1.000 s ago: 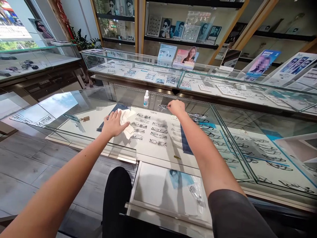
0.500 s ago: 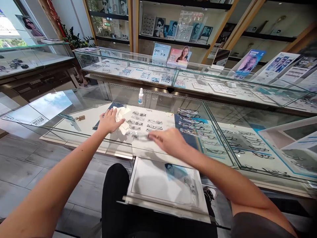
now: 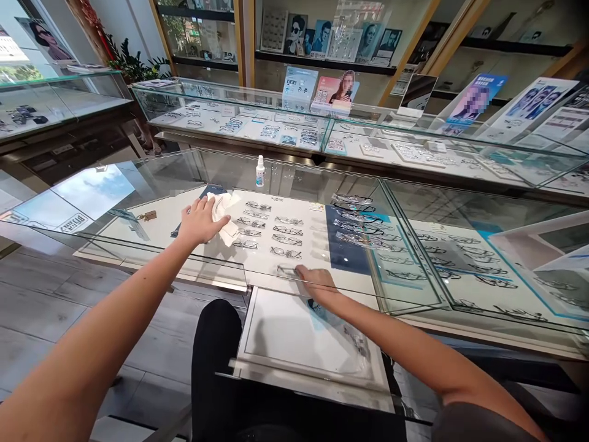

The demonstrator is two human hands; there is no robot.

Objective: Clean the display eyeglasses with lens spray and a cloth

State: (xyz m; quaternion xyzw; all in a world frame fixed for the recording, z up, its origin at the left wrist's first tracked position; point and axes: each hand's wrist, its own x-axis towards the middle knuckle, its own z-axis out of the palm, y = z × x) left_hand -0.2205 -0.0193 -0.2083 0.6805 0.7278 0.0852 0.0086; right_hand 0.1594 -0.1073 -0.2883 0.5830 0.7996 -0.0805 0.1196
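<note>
My left hand (image 3: 199,222) lies with its fingers spread on the glass top, against a crumpled cream cloth (image 3: 225,228). The cloth bunches between thumb and forefinger. My right hand (image 3: 318,283) is closed, its fingertips pinching a thin pair of eyeglasses (image 3: 286,269) low at the front of the display case, above the pulled-out drawer (image 3: 280,328). Whether this hand is over or under the glass is hard to tell. Rows of eyeglass frames (image 3: 286,252) lie beyond it on the white display board (image 3: 301,202). A white spray bottle (image 3: 260,172) stands upright farther back on the glass.
More frames (image 3: 356,215) lie at the right, by a dark blue panel (image 3: 343,248). A key fob (image 3: 148,215) lies at the left. Behind runs another glass showcase (image 3: 239,126) with upright advertising cards (image 3: 299,88). The drawer holds a clear plastic bag (image 3: 359,337).
My right hand has come down toward the front edge, bringing the eyeglasses with it from near the front of the rows. My left hand stays on the cloth. The view has tilted slightly.
</note>
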